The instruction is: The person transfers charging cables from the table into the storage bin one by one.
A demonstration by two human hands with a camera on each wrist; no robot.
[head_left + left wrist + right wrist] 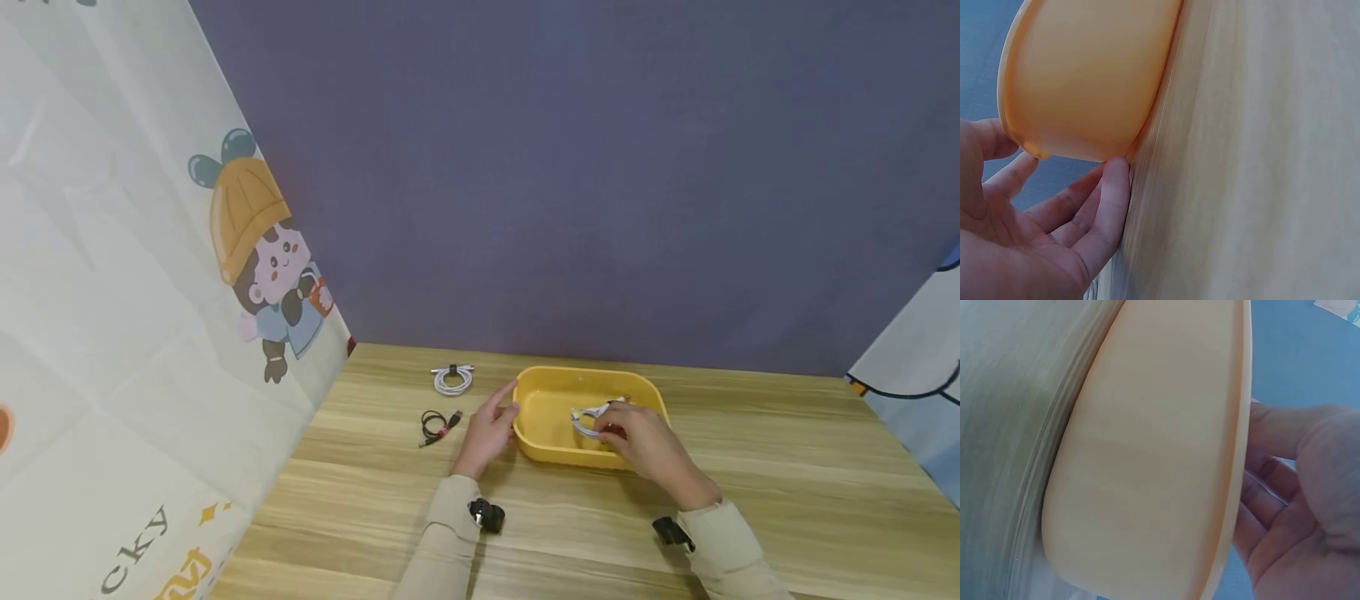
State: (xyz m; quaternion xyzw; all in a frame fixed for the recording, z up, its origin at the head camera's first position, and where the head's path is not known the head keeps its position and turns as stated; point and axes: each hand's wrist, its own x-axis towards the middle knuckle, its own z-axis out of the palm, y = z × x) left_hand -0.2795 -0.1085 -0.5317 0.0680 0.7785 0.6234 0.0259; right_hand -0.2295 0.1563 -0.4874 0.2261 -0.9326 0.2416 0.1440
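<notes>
My right hand pinches a bundled white cable over the inside of a yellow plastic bin. A small dark tie shows beside the fingertips on that bundle. In the right wrist view the bin's wall hides the cable and the fingertips reach behind the rim. My left hand rests against the bin's left end, its thumb at the rim. The left wrist view shows the other fingers touching low on the outer wall, near the table.
Left of the bin, a coiled white cable with a black tie lies on the wooden table. Nearer me is a small black USB cable with a red tie. A dark blue panel stands behind the table, and a printed white sheet hangs left.
</notes>
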